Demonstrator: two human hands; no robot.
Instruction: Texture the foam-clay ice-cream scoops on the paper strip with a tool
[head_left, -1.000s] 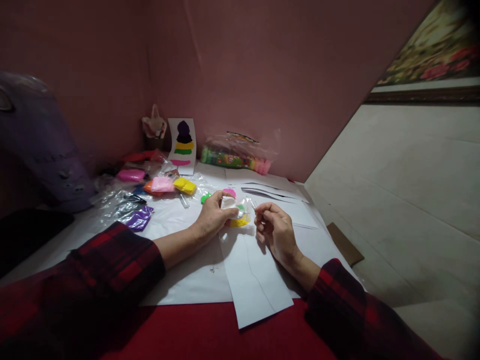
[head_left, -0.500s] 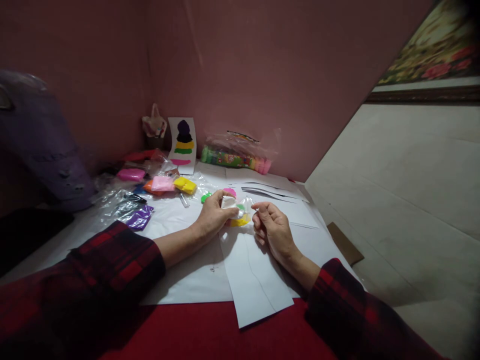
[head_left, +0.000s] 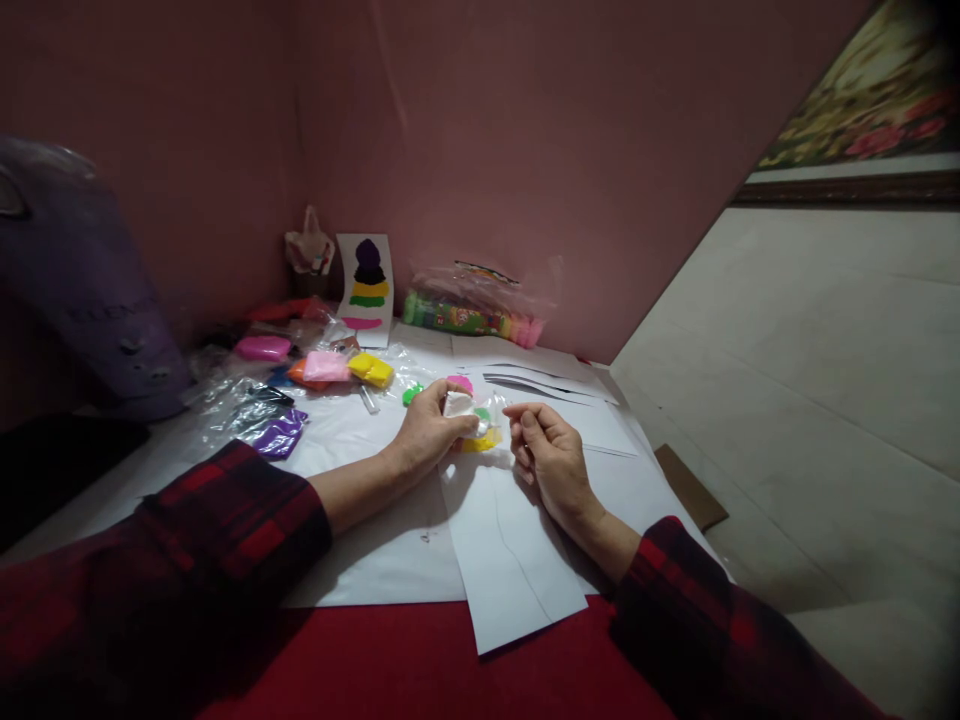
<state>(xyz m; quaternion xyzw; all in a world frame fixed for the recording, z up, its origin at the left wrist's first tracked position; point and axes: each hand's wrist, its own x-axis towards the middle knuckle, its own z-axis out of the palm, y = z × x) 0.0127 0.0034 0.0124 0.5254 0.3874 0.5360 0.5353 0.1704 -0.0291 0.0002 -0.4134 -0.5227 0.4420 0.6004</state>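
Observation:
My left hand [head_left: 429, 432] grips a clear plastic packet of white modelling clay [head_left: 459, 405] above the upper end of a paper sheet. Just to its right, my right hand [head_left: 546, 445] is closed, its thumb bent against curled fingers and its index fingertip close to the loose plastic. Whatever it may pinch is too small to make out. Beneath the packet, the paper sheet [head_left: 517, 565] bears a wavy pencil line and some yellow clay [head_left: 480, 440]. Green and pink clay [head_left: 460, 383] shows beyond the packet, partly hidden by my left hand.
Clay packets in yellow [head_left: 371, 370], light pink [head_left: 328, 367] and purple [head_left: 281, 436] lie at the left among clear bags. A card with coloured bands [head_left: 367, 290] leans on the wall beside a bag of bright tubes [head_left: 472, 312]. A purple bottle [head_left: 97, 290] stands far left.
My right hand has shifted very slightly right, away from the packet. My left hand and the white clay packet have hardly moved.

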